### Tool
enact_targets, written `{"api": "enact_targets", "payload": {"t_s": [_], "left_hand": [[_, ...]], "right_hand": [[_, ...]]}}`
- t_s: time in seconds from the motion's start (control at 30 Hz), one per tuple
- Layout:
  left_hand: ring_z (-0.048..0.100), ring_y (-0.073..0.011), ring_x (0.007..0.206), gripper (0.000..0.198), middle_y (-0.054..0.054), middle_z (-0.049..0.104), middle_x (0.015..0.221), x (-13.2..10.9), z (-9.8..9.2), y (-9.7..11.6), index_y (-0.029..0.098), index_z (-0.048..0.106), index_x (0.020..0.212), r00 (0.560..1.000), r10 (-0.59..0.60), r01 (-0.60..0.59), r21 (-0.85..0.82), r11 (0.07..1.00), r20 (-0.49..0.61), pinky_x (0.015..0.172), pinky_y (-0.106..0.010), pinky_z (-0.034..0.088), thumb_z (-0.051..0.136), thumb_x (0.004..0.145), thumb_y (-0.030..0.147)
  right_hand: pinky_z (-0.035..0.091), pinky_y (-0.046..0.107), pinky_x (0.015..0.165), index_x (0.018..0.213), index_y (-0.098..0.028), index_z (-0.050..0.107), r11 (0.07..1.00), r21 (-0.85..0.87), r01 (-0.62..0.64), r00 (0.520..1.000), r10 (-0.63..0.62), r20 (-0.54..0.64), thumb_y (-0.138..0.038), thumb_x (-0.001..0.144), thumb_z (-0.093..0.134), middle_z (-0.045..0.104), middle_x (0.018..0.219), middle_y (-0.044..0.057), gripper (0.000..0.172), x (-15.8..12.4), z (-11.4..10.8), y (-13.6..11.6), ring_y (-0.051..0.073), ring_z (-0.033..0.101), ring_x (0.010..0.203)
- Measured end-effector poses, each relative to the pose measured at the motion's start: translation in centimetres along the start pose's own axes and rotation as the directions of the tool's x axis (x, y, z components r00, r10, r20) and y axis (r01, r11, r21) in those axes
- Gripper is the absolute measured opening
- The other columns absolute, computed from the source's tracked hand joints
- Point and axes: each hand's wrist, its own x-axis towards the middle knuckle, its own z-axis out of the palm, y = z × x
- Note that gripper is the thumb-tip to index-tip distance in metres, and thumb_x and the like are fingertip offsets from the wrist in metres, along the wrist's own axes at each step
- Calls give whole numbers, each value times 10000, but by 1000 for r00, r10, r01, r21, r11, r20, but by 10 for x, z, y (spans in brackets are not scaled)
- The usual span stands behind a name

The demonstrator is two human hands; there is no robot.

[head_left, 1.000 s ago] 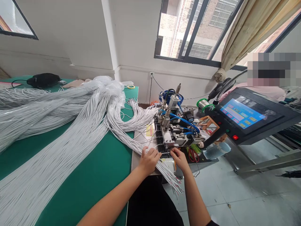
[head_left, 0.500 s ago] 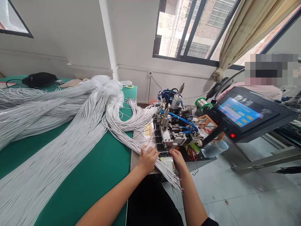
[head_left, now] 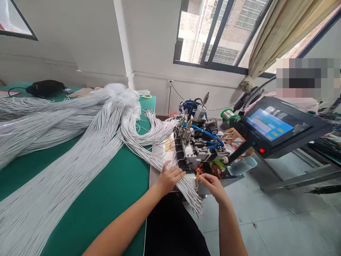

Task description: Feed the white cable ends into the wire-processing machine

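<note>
My left hand [head_left: 170,179] lies across a bundle of white cables [head_left: 149,155], its thumb raised apart from the fingers. The loose cable ends [head_left: 195,204] hang past that hand, over the near edge of the work surface. To the right, my right hand [head_left: 213,185] is closed in a pinch beside an orange-handled tool [head_left: 198,173]. Whatever its fingertips hold, if anything, is too small to make out. Just beyond both hands stands a bench machine [head_left: 190,151] with metal cylinders and blue air tubes.
Long cables [head_left: 80,167] partly wrapped in plastic spread over the green table [head_left: 112,202]. A screen [head_left: 270,124] on an arm stands right of the machine, with a green wire spool [head_left: 229,116] and red-handled scissors [head_left: 217,171] nearby. Another person [head_left: 295,103] is behind the screen.
My right hand has moved right and toward me, away from the machine's front. My left hand has shifted slightly right, and the cable between the hands is no longer visible.
</note>
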Motion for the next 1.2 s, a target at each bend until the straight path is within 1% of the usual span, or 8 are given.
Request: {"api": "enact_targets", "payload": {"t_s": [0.17,0.33,0.5,0.63,0.8,0.97,1.1,1.2], "left_hand": [[599,-123,834,275,15,696,850,1,-4,-2,237,645,1038,1000,3,-4,-23,1000,-27,1060,-412,196,421,930,120],[592,-141,792,298,8,679,785,-1,-4,-2,227,629,1074,1000,-3,3,-10,1000,-13,953,-403,272,405,920,105],[607,-142,806,355,-17,686,867,0,-7,0,215,590,1179,1000,21,-22,-16,1000,-23,906,-372,331,372,929,87],[618,-119,824,317,-36,687,990,1,-10,1,194,582,1176,986,157,-161,-87,983,-47,798,-281,418,376,954,101],[570,-95,614,183,12,674,789,0,-10,3,214,615,1054,972,233,-233,-133,963,-9,582,-253,404,451,972,220],[530,-106,552,214,42,580,606,0,-10,2,208,600,1112,972,236,-236,-108,966,-13,529,-280,347,494,966,324],[500,-104,539,186,48,553,589,2,-6,2,220,616,1004,971,236,-239,-95,966,-45,549,-284,339,495,964,355],[508,-113,593,175,35,560,630,4,-3,3,199,595,889,979,205,-205,-68,976,-9,620,-291,362,462,975,274]], "right_hand": [[378,247,624,880,-152,683,999,-42,-17,968,27,248,-489,847,595,614,790,24,350,-27,-9,-21,140,498,701],[332,237,562,800,-146,655,994,-111,-10,961,40,272,-482,820,632,559,702,2,337,-30,-9,-19,118,443,632],[333,242,564,748,-156,625,987,-157,32,990,-9,144,-476,838,608,553,693,6,333,-29,-16,-19,123,444,635],[337,240,551,768,-170,638,998,-46,38,998,-40,-56,-452,806,657,572,684,8,286,-33,-29,-18,125,459,627],[353,241,524,795,-172,682,980,183,78,958,-23,-285,-430,747,725,582,626,12,266,-30,-25,-12,124,471,586],[316,240,475,858,-168,724,964,260,58,927,44,-371,-432,715,754,610,638,18,301,-18,-3,-2,97,410,516],[303,239,465,853,-168,730,935,342,97,918,48,-394,-438,717,750,651,694,34,303,-9,7,6,91,403,509],[263,233,447,856,-162,732,908,406,104,922,65,-381,-435,714,754,639,659,28,308,-3,9,9,79,372,485]]}}
